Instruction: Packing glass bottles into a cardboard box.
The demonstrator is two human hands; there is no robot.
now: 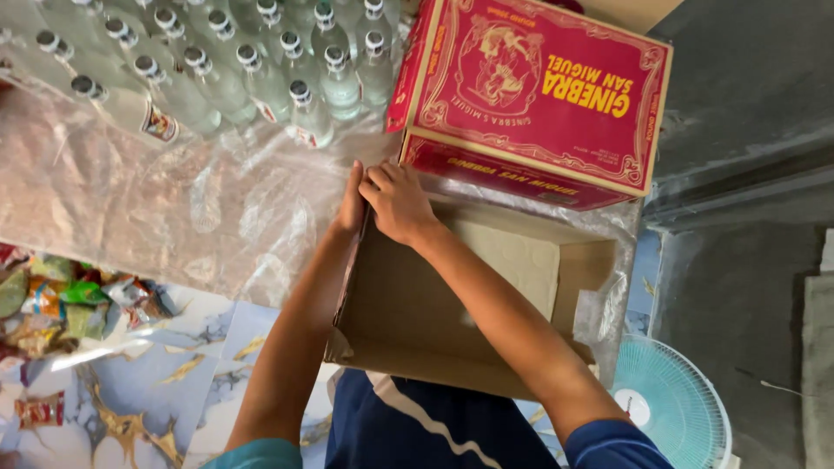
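Directly below the camera, an open brown cardboard box (434, 304) lies on its side in the person's lap, its plain inside facing up. Both hands meet at its far left corner: the right hand (398, 201) is curled over the top edge of the wall, fingers bent and clamped on the cardboard, while the left hand (351, 208) presses flat against the outside of the same corner. The empty box looks light and fairly stiff, though its flaps would bend; the folded corners seem the firmest place to grip.

Just beyond the hands sits a closed red carton (532, 95) with gold ornamental print and yellow lettering. To its left stand rows of clear glass bottles (252, 69) with dark caps and small labels, fragile, on crinkled clear plastic sheeting (165, 208). Colourful snack packets (61, 300) lie at far left; a pale blue fan (673, 404) shows at lower right.
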